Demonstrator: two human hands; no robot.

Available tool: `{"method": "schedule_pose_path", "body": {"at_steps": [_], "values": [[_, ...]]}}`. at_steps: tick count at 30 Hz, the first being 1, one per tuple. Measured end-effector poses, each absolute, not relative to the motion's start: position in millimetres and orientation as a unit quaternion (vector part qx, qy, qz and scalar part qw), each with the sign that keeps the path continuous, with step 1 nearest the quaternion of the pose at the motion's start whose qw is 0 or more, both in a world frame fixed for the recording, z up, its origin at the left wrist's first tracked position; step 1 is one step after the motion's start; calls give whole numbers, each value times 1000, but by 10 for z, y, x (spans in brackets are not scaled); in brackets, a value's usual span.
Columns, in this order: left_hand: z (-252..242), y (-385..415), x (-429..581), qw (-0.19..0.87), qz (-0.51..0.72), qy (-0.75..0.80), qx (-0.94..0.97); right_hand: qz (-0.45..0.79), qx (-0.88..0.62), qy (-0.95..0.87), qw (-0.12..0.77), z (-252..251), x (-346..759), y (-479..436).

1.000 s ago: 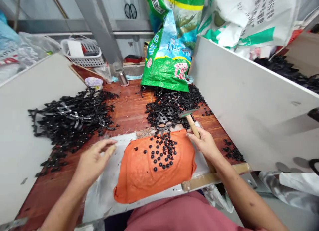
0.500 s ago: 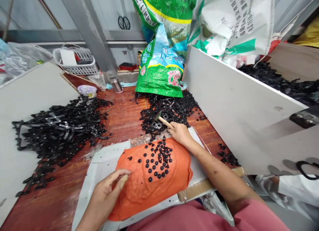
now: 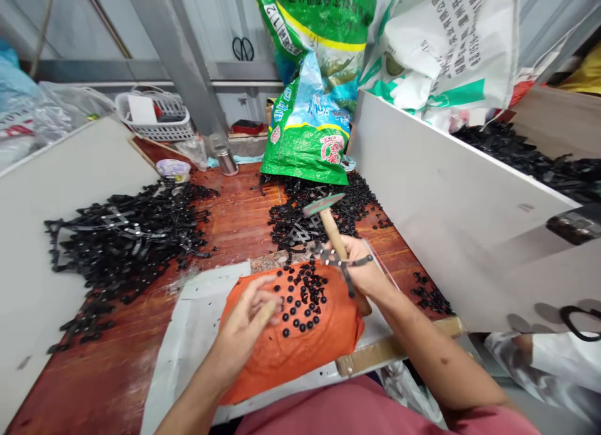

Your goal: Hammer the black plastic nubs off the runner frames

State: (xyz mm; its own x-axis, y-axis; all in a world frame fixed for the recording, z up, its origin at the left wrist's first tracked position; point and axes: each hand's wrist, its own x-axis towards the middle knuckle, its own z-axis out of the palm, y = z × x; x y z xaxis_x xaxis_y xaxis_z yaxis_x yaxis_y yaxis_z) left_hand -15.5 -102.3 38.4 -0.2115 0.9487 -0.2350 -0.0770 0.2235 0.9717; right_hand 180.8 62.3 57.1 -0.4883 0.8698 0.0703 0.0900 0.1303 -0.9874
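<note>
Hammer (image 3: 331, 227) and black strip (image 3: 349, 276), clasped in the right hand (image 3: 367, 278)
Left hand (image 3: 245, 315) loosely spread beside black studs (image 3: 307, 313) on orange cloth (image 3: 277, 363).

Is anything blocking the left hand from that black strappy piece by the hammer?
Nothing visible does: between the left hand and the black strappy piece, only small black studs lie, on the orange cloth.

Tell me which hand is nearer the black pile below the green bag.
Right. The right hand, holding the hammer, is just on the person's side of the pile; the left hand is farther from it, over the orange cloth.
</note>
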Motion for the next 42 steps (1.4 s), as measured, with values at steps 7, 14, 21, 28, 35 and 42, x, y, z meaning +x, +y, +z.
{"method": "schedule_pose_path", "body": {"at_steps": [7, 14, 21, 28, 35, 42], "values": [[454, -926, 194, 578, 580, 496, 288, 726, -266, -581, 253, 494, 1421, -192], [429, -1337, -77, 563, 618, 502, 220, 664, -308, -619, 284, 401, 1401, -195], [257, -1573, -293, 549, 638, 510, 177, 773, -260, -541, 207, 457, 1602, -141], [219, -1646, -332, 146, 461, 678, 553, 659, -291, -664, 200, 468, 1429, -242], [326, -1607, -218, 246, 339, 669, 614, 609, -269, -725, 177, 318, 1307, -384], [249, -1562, -424, 330, 336, 687, 553, 452, -327, -820, 126, 302, 1127, -28]]}}
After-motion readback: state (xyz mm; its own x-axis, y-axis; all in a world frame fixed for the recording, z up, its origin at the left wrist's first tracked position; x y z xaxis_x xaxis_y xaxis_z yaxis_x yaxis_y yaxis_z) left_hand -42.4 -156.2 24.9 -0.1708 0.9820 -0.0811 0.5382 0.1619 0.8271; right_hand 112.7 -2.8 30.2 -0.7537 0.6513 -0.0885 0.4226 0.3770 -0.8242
